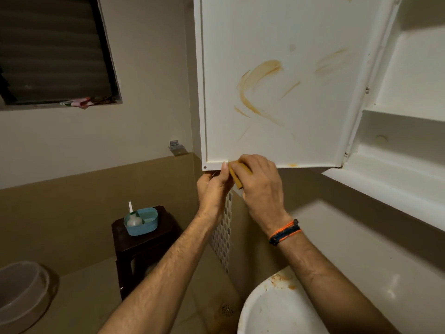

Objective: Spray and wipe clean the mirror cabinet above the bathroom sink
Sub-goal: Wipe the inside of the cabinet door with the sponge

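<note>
Sink below; right hand grips soft sponge on hinged door; left hand pinches its lower edge, probably steadying.

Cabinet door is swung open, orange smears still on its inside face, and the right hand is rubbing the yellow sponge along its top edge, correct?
Not quite: the head view shows the right hand pressing the yellow sponge against the bottom edge of the cabinet door, not the top. The door is open and the orange smears remain.

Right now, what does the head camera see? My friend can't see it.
The right hand presses a yellow sponge on the bottom edge of the open cabinet door, while the left hand steadies that edge. Orange-brown smears streak the door's white inside; a dirty sink sits below.
</note>
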Tool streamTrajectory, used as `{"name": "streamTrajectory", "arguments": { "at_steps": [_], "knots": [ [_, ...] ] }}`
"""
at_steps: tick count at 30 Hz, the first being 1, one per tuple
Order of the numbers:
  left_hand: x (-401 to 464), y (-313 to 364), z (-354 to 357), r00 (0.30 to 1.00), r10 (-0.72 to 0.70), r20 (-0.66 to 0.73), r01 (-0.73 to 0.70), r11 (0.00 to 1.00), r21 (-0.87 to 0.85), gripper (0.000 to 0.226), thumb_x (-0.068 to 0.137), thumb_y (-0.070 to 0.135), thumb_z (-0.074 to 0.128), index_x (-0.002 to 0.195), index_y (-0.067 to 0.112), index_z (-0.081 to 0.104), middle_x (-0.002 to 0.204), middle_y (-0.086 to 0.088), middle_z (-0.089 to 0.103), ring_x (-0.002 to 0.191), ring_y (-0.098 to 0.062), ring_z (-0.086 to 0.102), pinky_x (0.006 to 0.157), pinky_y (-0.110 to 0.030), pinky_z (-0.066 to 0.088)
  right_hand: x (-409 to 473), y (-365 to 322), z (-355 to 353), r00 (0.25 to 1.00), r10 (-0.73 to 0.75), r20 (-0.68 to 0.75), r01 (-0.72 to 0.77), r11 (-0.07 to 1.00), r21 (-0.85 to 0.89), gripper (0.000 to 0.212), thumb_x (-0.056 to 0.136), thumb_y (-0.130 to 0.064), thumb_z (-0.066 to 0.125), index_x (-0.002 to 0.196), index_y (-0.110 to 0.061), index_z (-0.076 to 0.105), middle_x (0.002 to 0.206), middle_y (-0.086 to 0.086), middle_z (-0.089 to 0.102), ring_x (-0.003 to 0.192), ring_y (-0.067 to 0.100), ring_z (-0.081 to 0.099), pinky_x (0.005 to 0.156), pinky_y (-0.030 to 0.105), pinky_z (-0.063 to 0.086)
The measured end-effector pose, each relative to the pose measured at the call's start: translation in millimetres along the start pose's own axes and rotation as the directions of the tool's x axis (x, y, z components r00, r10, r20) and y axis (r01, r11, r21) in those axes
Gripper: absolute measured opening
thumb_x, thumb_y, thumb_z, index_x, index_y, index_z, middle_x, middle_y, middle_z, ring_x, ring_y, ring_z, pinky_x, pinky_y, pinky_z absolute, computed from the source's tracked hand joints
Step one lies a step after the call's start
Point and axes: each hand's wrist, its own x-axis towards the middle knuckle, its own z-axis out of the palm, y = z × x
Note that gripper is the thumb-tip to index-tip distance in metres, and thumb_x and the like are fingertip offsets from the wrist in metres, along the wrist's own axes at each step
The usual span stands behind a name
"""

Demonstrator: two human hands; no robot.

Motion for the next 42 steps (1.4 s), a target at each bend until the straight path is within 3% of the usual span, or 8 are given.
{"name": "streamTrajectory", "arguments": {
  "at_steps": [6, 9, 14, 16, 21, 27, 36, 42],
  "knots": [
    [-0.4, -5.3, 10.1, 0.997, 0.004, -0.075, -0.004, 1.0, 0.001, 0.021, 0.094, 0.016, 0.062, 0.103, -0.003, 0.063, 0.102, -0.015, 0.071, 0.097, -0.023, 0.07, 0.076, -0.027, 0.06, -17.1, 25.8, -0.7, 1.0, 0.013, -0.012, -0.012, 1.0, 0.018, 0.027, 0.086, -0.006, 0.05, 0.107, -0.009, 0.068, 0.103, 0.008, 0.064, 0.095, 0.027, 0.058, 0.082, 0.037, 0.047],
    [-1.8, -5.9, 13.6, 0.994, 0.006, -0.112, -0.005, 1.0, 0.007, 0.02, 0.096, 0.017, 0.059, 0.107, 0.0, 0.062, 0.115, -0.019, 0.068, 0.101, -0.026, 0.07, 0.082, -0.03, 0.06, -28.3, 62.9, -11.8, 0.993, 0.112, -0.033, -0.113, 0.993, -0.038, 0.031, 0.077, 0.005, 0.064, 0.105, -0.008, 0.07, 0.103, 0.009, 0.065, 0.093, 0.028, 0.059, 0.082, 0.036, 0.044],
    [-8.3, -12.8, 25.5, 0.996, -0.023, -0.092, 0.028, 0.998, 0.053, 0.033, 0.095, 0.018, 0.061, 0.117, -0.006, 0.059, 0.121, -0.023, 0.065, 0.11, -0.032, 0.066, 0.09, -0.04, 0.056, -37.2, 93.8, -25.5, 0.965, 0.262, -0.034, -0.263, 0.964, -0.034, 0.021, 0.083, -0.002, 0.072, 0.103, -0.006, 0.071, 0.101, 0.013, 0.066, 0.091, 0.031, 0.06, 0.076, 0.041, 0.05],
    [-12.3, -19.2, 38.8, 0.997, -0.046, -0.069, 0.052, 0.995, 0.081, 0.031, 0.095, 0.021, 0.061, 0.112, -0.006, 0.06, 0.115, -0.021, 0.068, 0.106, -0.03, 0.068, 0.086, -0.037, 0.058, -31.9, 82.3, -23.2, 0.972, 0.228, -0.056, -0.228, 0.974, 0.001, 0.021, 0.08, 0.002, 0.068, 0.099, -0.006, 0.071, 0.1, 0.012, 0.066, 0.092, 0.03, 0.06, 0.078, 0.039, 0.049],
    [-15.6, -33.5, 63.2, 0.995, -0.038, -0.093, 0.045, 0.997, 0.069, 0.024, 0.099, 0.018, 0.056, 0.078, 0.005, 0.056, 0.064, -0.001, 0.065, 0.06, -0.007, 0.066, 0.059, -0.02, 0.053, -22.2, 53.2, -13.1, 0.994, 0.107, -0.011, -0.106, 0.99, 0.089, 0.018, 0.079, -0.005, 0.066, 0.097, -0.008, 0.069, 0.098, 0.008, 0.065, 0.093, 0.025, 0.059, 0.08, 0.036, 0.05],
    [-11.5, -40.7, 63.4, 0.988, -0.005, -0.156, 0.021, 0.995, 0.1, 0.024, 0.1, 0.022, 0.053, 0.095, 0.001, 0.061, 0.105, -0.021, 0.07, 0.082, -0.015, 0.073, 0.094, -0.038, 0.054, -35.9, 100.0, -31.3, 0.985, 0.17, 0.017, -0.17, 0.985, 0.018, 0.039, 0.066, 0.01, 0.072, 0.101, -0.006, 0.07, 0.101, 0.011, 0.066, 0.092, 0.03, 0.062, 0.077, 0.039, 0.055],
    [-7.9, -52.4, 76.1, 0.992, -0.025, -0.126, 0.035, 0.996, 0.082, 0.019, 0.099, 0.02, 0.056, 0.094, 0.002, 0.058, 0.099, -0.012, 0.069, 0.082, -0.014, 0.074, 0.075, -0.023, 0.058, -40.5, 122.6, -45.4, 0.901, 0.433, -0.018, -0.432, 0.901, 0.041, 0.013, 0.088, -0.001, 0.062, 0.099, -0.004, 0.07, 0.102, 0.012, 0.065, 0.093, 0.032, 0.059, 0.072, 0.043, 0.053],
    [-9.3, -56.4, 82.1, 0.982, 0.002, -0.186, 0.023, 0.991, 0.129, 0.016, 0.1, 0.02, 0.054, 0.096, 0.006, 0.059, 0.11, -0.016, 0.069, 0.089, -0.017, 0.073, 0.086, -0.033, 0.056, -35.9, 99.3, -37.2, 0.957, 0.285, 0.054, -0.288, 0.955, 0.069, 0.031, 0.073, 0.011, 0.069, 0.099, -0.006, 0.069, 0.101, 0.01, 0.065, 0.091, 0.029, 0.061, 0.073, 0.038, 0.055]
  ]
}}
